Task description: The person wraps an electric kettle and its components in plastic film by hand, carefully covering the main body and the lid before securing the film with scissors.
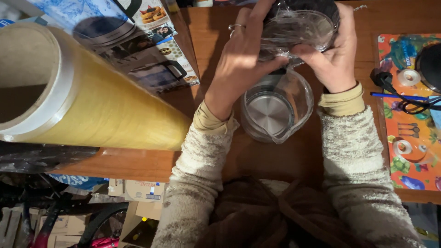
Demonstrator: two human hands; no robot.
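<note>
Both hands grip a round dark object wrapped in clear plastic film [298,28] at the top of the view. My left hand [241,59], with a ring on one finger, holds its left side. My right hand [334,57] holds its right side, thumb pressed on the film. Just below them a glass kettle jug [277,109] with a metal bottom and a pouring lip stands upright on the brown wooden table [285,160].
A large yellowish roll of film on a cardboard core [92,101] lies across the left. A printed kettle box [147,41] lies behind it. At right, a colourful mat [413,156] bears tape rolls, a black cable and plug [390,85], and a blue pen. Cardboard boxes are on the floor.
</note>
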